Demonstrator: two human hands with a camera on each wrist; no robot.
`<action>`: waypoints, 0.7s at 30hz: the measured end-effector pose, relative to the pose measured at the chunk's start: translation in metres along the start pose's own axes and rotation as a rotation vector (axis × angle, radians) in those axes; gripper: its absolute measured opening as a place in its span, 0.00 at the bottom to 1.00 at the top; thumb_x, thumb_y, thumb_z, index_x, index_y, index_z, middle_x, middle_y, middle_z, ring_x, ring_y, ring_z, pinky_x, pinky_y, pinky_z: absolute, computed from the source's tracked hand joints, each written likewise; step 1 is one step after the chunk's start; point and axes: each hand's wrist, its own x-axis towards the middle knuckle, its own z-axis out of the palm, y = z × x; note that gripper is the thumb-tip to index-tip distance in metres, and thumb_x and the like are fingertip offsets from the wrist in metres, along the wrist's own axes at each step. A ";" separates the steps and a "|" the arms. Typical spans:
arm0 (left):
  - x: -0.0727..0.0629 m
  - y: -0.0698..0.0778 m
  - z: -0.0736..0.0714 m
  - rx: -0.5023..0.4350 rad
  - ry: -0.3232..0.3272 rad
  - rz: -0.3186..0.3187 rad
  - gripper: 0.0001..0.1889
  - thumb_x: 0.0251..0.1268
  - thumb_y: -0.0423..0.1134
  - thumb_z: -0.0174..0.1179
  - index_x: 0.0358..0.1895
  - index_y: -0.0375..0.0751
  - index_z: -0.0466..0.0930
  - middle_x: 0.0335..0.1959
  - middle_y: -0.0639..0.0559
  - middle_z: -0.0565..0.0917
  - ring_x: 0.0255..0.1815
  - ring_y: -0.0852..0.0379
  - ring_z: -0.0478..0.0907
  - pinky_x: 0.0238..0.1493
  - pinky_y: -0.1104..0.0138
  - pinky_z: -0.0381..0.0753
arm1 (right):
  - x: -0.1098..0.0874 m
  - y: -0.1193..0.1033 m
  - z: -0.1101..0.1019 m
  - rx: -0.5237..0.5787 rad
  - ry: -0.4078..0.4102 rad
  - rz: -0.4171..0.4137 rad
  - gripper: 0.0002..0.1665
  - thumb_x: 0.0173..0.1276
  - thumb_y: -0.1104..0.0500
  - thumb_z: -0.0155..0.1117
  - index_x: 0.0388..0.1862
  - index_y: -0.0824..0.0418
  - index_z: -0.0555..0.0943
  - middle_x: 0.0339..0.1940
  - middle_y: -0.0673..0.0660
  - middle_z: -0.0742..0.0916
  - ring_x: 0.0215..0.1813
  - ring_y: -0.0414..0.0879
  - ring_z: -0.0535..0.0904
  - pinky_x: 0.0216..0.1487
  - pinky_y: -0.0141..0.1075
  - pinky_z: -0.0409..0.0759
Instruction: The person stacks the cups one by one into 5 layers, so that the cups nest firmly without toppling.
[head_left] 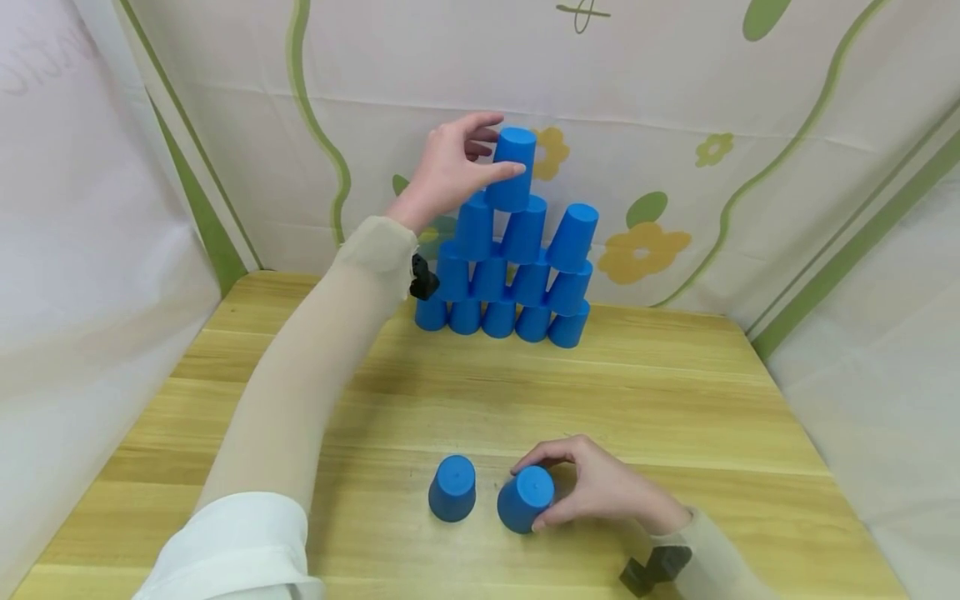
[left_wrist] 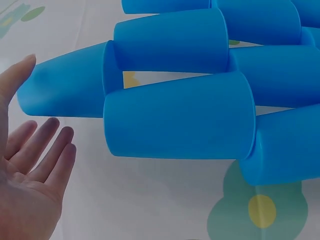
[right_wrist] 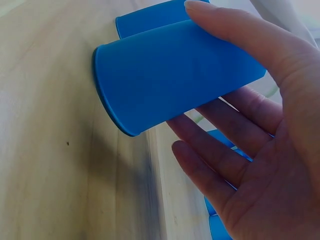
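My left hand (head_left: 450,167) is at the upside-down blue cup (head_left: 512,190) on top of a stack of blue cups. In the left wrist view its thumb overlaps this top cup (left_wrist: 75,82), while the loosely spread fingers stand apart from it. The cup's rim meets the row of three cups underneath. Low on the table, my right hand (head_left: 603,487) pinches another upside-down blue cup (head_left: 521,504) between thumb and fingers. In the right wrist view that cup (right_wrist: 155,75) is held from its side, fingers partly behind it. Left of it stands a single blue cup (head_left: 452,492), upside down.
The stacked cups (head_left: 498,321) rise in narrowing rows near the back edge of the wooden table (head_left: 637,400). Close behind hangs a pale curtain (head_left: 600,100) with flowers and vines. More pale cloth encloses both sides.
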 end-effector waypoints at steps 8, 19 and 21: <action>-0.008 -0.005 -0.012 -0.065 0.055 0.024 0.38 0.62 0.52 0.73 0.75 0.50 0.69 0.67 0.56 0.77 0.66 0.58 0.74 0.66 0.68 0.71 | 0.001 -0.005 -0.005 -0.030 0.064 0.004 0.31 0.56 0.50 0.83 0.60 0.48 0.84 0.55 0.43 0.87 0.59 0.45 0.80 0.62 0.58 0.72; -0.036 -0.018 -0.027 -0.075 0.073 0.109 0.35 0.64 0.45 0.73 0.72 0.43 0.72 0.66 0.50 0.79 0.64 0.57 0.76 0.66 0.69 0.71 | 0.001 -0.008 -0.022 -0.088 0.212 -0.063 0.31 0.56 0.50 0.83 0.60 0.46 0.84 0.55 0.43 0.87 0.59 0.47 0.81 0.60 0.61 0.73; -0.045 -0.022 -0.027 -0.089 0.058 0.120 0.34 0.63 0.44 0.74 0.72 0.44 0.73 0.66 0.49 0.79 0.64 0.57 0.76 0.66 0.69 0.71 | 0.001 -0.009 -0.026 -0.102 0.240 -0.073 0.31 0.57 0.50 0.83 0.60 0.46 0.84 0.54 0.43 0.87 0.59 0.46 0.81 0.60 0.60 0.73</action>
